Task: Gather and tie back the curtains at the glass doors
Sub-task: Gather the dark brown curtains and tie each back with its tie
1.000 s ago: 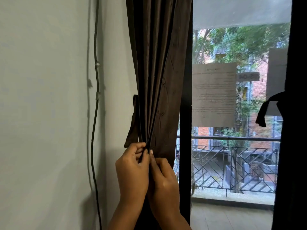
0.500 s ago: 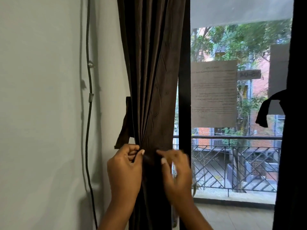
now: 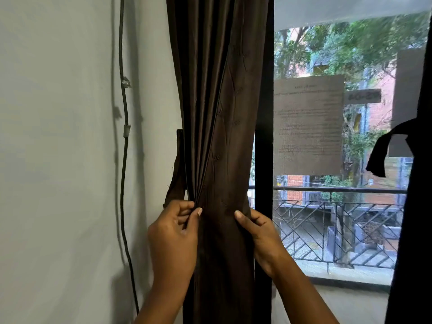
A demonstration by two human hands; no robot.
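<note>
The brown curtain [image 3: 217,141] hangs gathered between the white wall [image 3: 58,160] on the left and the black door frame [image 3: 264,160]. Left hand [image 3: 174,237] grip: thumb and curled fingers pinch the curtain's left folds. Right hand [image 3: 261,232] grip: thumb and fingers clasp its right edge. A tie-back strip [image 3: 175,174] hangs behind, at left.

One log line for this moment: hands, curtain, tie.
left hand pinches curtain left edge | right hand grips right edge | tie strap hangs loose
</note>
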